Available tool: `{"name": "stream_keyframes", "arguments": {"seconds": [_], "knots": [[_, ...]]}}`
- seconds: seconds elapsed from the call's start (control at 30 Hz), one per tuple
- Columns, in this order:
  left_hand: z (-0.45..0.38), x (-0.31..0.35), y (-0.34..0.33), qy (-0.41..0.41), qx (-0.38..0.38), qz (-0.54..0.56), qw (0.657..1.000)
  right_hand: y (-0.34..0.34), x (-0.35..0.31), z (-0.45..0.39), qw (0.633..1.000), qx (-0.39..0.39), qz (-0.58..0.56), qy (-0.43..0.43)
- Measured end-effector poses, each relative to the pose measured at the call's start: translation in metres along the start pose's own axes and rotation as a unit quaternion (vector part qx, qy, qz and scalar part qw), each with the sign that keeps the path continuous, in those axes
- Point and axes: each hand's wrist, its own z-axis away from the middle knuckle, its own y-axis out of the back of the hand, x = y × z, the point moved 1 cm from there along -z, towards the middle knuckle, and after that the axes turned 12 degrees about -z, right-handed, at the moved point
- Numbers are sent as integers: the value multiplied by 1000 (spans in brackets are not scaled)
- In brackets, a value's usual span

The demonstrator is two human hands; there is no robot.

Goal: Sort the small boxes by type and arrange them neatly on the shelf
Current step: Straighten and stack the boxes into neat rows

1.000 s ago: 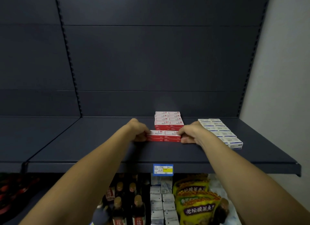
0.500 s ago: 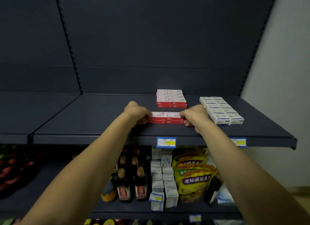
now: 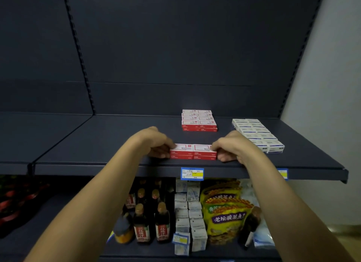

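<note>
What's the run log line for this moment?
left hand: grips red boxes | right hand: grips them | place: shelf front

Shelf across mid-frame. Front block of boxes near shelf's front edge, centre of frame: two side by side, two layers. Left hand against block's left end, right hand against right end. Rear stack behind block, toward back wall. Right group of boxes at frame right, in rows front to back. Price tag on shelf edge below block. Lower shelf: bottles lower centre-left, cartons centre, bags to their right.
</note>
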Motion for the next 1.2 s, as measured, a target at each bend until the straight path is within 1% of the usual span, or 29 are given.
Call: {"name": "stream_keyframes", "arguments": {"seconds": [0.07, 0.1, 0.2, 0.3, 0.4, 0.53, 0.6, 0.7, 0.83, 0.97, 1.07, 1.2], "knots": [[-5, 3, 8, 2, -12, -39, 999, 4, -3, -6, 1000, 6, -5, 8], [-9, 5, 12, 3, -5, -50, 999, 6, -5, -11, 1000, 21, -10, 16], [-23, 13, 19, 2, 50, -45, 998, 10, -10, -24, 995, 85, -7, 56], [-38, 26, 19, -9, 96, -26, 995, 10, -21, -40, 989, 119, -5, 93], [-55, 40, 17, -17, 124, -2, 992, 5, -29, -57, 988, 122, 12, 91], [-75, 54, 11, -9, 191, -52, 980, -4, -36, -78, 988, 130, 38, 77], [-86, 59, 7, -9, 201, -52, 978, -8, -36, -87, 986, 141, 48, 68], [-99, 63, -1, -13, 190, -24, 981, -12, -35, -98, 986, 149, 51, 49], [-115, 65, -11, -18, 136, 26, 990, -16, -36, -110, 986, 155, 43, 39], [-127, 61, -9, -8, 102, 68, 992, -21, -37, -116, 987, 155, 32, 27], [-132, 57, -9, 0, 69, 98, 993, -22, -39, -119, 985, 167, 33, 26], [-133, 53, -10, 9, 55, 130, 990, -22, -37, -120, 984, 173, 32, 38]]}}
